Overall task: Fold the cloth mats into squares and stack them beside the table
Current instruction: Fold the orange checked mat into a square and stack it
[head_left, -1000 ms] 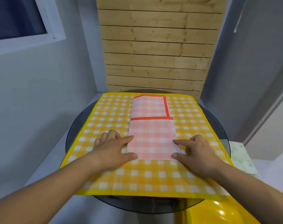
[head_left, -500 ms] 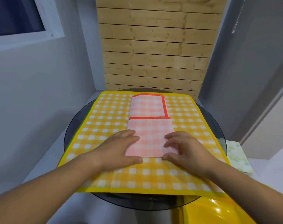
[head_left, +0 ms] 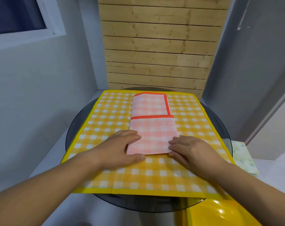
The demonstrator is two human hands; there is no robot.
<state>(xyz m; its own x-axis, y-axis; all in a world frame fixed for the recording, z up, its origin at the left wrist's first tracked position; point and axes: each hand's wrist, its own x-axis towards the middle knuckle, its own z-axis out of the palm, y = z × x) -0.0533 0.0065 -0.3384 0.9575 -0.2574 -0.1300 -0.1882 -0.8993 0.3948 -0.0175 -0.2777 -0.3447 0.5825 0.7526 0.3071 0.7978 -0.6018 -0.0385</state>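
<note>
Since a second ago both hands have slid inward from the sides of the pink mat onto its near end, and the mat itself has not shifted. The left hand (head_left: 120, 147) lies flat, fingers straight across the near left corner of the pink mat (head_left: 154, 132) and thumb laid along its near edge, pressing rather than gripping. The right hand (head_left: 192, 150) has its fingertips on the near right corner and its thumb at the edge. Whether it has pinched up a layer there I cannot tell from this angle.

The pink mat is a long strip running away from between the hands, its orange border showing on the far half. It lies on the spread yellow mat (head_left: 106, 121).

My judgement is that the step in hand is the last fold, near end over far end, to make the square. That calls for both hands to lift the near corners together, carry them forward and line them up with the far edge, without dragging the yellow mat along.

Beyond the hands there is open room up to the wooden wall (head_left: 154, 54). The yellow mat overhangs the round glass table (head_left: 73, 128) below the wrists. A folded green-spotted mat (head_left: 242, 157) lies outside the right hand, off the table, seemingly the stack.
</note>
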